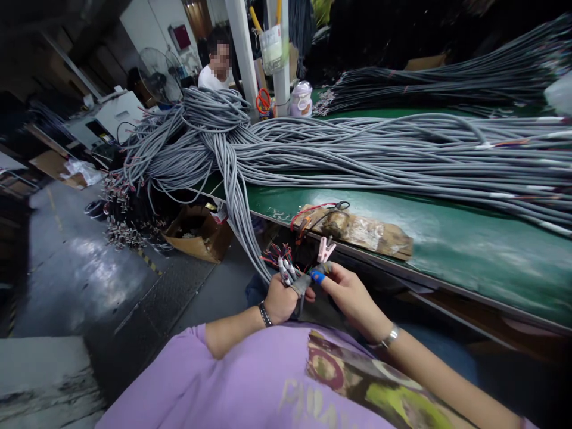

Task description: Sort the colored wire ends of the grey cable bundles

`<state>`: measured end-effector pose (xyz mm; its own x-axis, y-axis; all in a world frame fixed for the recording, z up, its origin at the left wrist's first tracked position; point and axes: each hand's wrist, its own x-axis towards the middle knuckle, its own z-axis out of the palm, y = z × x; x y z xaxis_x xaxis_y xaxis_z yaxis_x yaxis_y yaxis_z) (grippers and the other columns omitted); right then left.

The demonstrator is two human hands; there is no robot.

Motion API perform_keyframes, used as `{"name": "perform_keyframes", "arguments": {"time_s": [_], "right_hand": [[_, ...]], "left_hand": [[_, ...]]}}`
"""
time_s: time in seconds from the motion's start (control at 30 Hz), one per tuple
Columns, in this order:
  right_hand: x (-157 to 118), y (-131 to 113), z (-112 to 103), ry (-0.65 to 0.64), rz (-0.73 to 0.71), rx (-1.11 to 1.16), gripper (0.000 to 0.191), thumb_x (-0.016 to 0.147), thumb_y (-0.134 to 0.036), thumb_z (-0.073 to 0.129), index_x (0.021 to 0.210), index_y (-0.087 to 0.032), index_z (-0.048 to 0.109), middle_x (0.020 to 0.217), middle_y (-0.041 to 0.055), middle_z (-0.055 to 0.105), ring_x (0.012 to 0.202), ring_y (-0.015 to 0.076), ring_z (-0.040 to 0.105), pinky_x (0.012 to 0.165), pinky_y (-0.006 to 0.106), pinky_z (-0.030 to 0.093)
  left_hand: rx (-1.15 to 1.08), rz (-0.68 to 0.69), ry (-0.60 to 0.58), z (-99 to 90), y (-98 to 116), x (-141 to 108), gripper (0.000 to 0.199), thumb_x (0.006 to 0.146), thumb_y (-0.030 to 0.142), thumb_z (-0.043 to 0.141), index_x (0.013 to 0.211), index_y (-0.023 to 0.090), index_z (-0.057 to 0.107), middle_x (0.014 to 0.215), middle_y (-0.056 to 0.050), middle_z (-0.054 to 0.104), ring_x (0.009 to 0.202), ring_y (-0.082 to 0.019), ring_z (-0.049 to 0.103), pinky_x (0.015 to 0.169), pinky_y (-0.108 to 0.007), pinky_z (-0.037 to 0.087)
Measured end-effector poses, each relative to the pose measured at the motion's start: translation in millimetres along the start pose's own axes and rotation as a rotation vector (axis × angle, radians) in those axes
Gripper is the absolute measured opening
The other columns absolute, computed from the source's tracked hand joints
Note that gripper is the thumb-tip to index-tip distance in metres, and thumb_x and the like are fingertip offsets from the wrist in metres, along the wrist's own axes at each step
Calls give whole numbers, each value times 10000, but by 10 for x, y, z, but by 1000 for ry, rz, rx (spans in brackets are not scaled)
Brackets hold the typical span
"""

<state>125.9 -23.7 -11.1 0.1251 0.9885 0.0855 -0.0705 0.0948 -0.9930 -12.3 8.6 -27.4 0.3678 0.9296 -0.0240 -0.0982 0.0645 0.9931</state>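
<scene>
My left hand (282, 300) is wrapped round the end of a bundle of grey cables (239, 208) that hangs down over the table's near edge. White sleeves and thin coloured wires (281, 255) stick up out of that fist. Close on its right, my right hand (346, 290) has its fingers pinched together near the wire ends, with blue tape on one finger. Whatever lies between those fingertips is too small to make out. A pink clip (326, 249) stands just above them at the table edge, beside a wooden block (370, 233) with red and black leads.
Long grey cables (357, 149) lie across the green table (451, 229), with black cables (429, 86) behind. A purple-and-white container (301, 99) and orange-handled scissors (263, 102) stand near a post. An open cardboard box (203, 241) is on the floor. A person (217, 65) is at the back.
</scene>
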Motion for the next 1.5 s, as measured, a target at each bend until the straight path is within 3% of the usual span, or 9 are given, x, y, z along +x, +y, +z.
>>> {"name": "perform_keyframes", "arguments": {"time_s": [0.17, 0.4, 0.63, 0.8, 0.93, 1.03, 1.2, 1.4, 1.5], "right_hand": [[-33, -36, 33, -140, 10, 72, 318, 758, -487, 666, 732, -217, 499, 524, -23, 556, 517, 155, 531, 565, 301, 452], [-22, -48, 26, 67, -39, -52, 337, 674, -500, 718, 683, -200, 566, 603, -5, 562, 557, 132, 473, 551, 269, 410], [-12, 77, -9, 91, -4, 121, 309, 654, -452, 762, 673, -187, 603, 614, -15, 537, 560, 111, 435, 536, 242, 380], [135, 166, -213, 95, 118, 452, 386, 742, -586, 664, 783, -203, 630, 719, 18, 598, 559, 124, 487, 531, 260, 446], [314, 84, -284, -34, 187, 477, 459, 765, -643, 615, 793, -187, 652, 718, 33, 617, 543, 120, 497, 525, 262, 447], [364, 11, -239, -67, 92, 364, 514, 734, -700, 606, 709, -188, 640, 616, 17, 579, 536, 132, 478, 525, 273, 416], [338, 10, -154, 194, -125, 104, 536, 740, -721, 576, 615, -202, 616, 577, 17, 581, 535, 135, 486, 524, 272, 401], [372, -2, -72, -216, 175, 589, 535, 747, -727, 554, 788, -200, 639, 564, 22, 606, 333, 190, 515, 321, 336, 404], [383, -22, -39, -245, 196, 680, 499, 757, -690, 578, 761, -195, 634, 523, 20, 593, 301, 200, 516, 280, 328, 395]], "left_hand": [[17, 2, -66, -32, -49, 12, 498, 684, 600, 700, 579, 117, 637, 526, -57, 633, 482, -138, 592, 536, -264, 514], [-37, -7, 56, -5, -23, 12, 494, 685, 593, 697, 581, 116, 630, 548, -69, 644, 496, -160, 613, 532, -278, 505], [-115, -40, 103, 27, 97, 13, 492, 624, 575, 741, 539, 112, 598, 485, -41, 599, 418, -120, 552, 476, -250, 471], [-218, -84, -12, 26, 248, 18, 443, 590, 509, 784, 627, 93, 637, 474, -29, 590, 395, -111, 531, 437, -234, 447], [-236, -139, -91, 109, 362, 17, 469, 541, 502, 812, 641, 76, 643, 484, -34, 593, 398, -116, 537, 450, -254, 473], [-227, -147, -132, 181, 402, 45, 484, 537, 509, 813, 666, 72, 649, 485, -36, 596, 401, -118, 539, 460, -258, 478], [-231, -164, -126, 226, 421, 100, 491, 536, 513, 810, 669, 69, 648, 463, -34, 578, 403, -114, 525, 455, -251, 457], [-222, -169, -128, 223, 385, 107, 500, 527, 522, 810, 664, 69, 649, 462, -38, 579, 410, -117, 530, 464, -251, 463], [-202, -168, -130, 220, 339, 113, 509, 548, 547, 797, 664, 73, 650, 465, -35, 582, 398, -106, 519, 463, -243, 462]]}}
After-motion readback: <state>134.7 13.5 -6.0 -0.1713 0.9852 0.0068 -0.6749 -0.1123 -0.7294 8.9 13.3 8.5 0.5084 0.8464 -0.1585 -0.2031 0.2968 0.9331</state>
